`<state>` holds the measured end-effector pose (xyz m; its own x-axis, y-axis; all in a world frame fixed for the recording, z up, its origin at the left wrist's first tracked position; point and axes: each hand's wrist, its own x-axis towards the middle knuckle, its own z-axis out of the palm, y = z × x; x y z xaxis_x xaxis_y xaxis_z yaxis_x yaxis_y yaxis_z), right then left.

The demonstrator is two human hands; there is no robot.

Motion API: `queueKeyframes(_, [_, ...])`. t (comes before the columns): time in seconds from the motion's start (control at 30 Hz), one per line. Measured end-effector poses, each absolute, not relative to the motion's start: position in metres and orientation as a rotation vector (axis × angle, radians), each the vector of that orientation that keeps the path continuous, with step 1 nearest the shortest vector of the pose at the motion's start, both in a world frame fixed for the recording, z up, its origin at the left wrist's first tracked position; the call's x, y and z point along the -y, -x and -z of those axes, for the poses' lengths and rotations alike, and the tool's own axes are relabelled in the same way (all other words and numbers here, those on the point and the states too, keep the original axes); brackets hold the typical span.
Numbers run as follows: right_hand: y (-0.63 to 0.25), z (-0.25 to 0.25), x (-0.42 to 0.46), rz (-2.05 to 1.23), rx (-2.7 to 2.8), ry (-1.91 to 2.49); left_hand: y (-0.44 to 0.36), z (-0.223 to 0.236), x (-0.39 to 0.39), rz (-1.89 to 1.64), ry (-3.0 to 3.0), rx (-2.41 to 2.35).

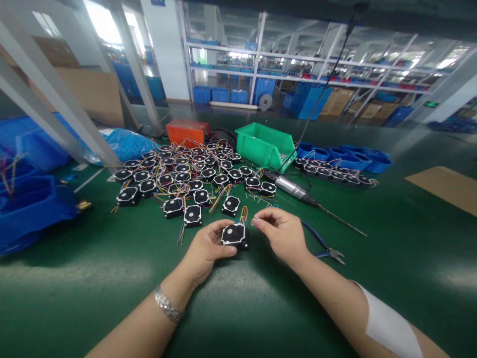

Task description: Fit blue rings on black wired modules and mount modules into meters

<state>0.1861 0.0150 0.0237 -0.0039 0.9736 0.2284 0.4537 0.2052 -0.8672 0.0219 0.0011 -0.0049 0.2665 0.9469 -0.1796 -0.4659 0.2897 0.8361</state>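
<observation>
Between the thumb and fingers of my left hand (208,248) is a small black square motor (235,235) with a white-edged top. Yellow and red wires (244,214) stand up from its far side. Just to the right, my right hand (283,231) is closed in a pinch, its fingertips holding a tiny pale piece (253,222) too small to name. Blue-handled cutting pliers (333,254) lie beside my right wrist. Beyond my hands rests another motor (231,205), with a row of small pins or screws (257,199) behind it.
A heap of similar motors (182,169) covers the back left. Behind stand an orange box (187,132) and a green bin (266,144). A corded electric screwdriver (292,189) points right. Motors (335,174) line up by blue trays (346,155). Blue bins (33,209) sit left.
</observation>
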Motion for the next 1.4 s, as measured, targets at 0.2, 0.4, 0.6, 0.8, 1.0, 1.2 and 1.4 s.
queueKeyframes(0.2, [-0.184,-0.019,-0.016,-0.790,1.693,1.401,-0.022,0.003,0.000,-1.054,-0.740,-0.767])
queueKeyframes(0.4, [-0.185,-0.024,-0.017,-0.691,1.862,1.426,-0.022,0.004,0.000,-1.045,-0.765,-0.771])
queueKeyframes(0.6, [-0.190,-0.031,-0.019,-0.670,2.081,1.227,-0.019,0.004,-0.001,-1.060,-0.856,-0.836])
queueKeyframes(0.8, [-0.197,-0.027,-0.026,-0.726,1.842,1.315,-0.016,0.001,-0.005,-1.103,-0.980,-0.958])
queueKeyframes(1.0, [-0.198,-0.020,-0.034,-1.049,1.483,1.371,-0.017,0.004,-0.007,-1.068,-0.990,-0.909])
queueKeyframes(1.2, [-0.196,-0.017,-0.035,-1.199,1.350,1.336,-0.019,0.007,-0.003,-1.057,-0.872,-0.778])
queueKeyframes(1.4, [-0.196,-0.017,-0.036,-1.054,1.336,1.421,-0.019,0.003,0.000,-1.011,-0.692,-0.736])
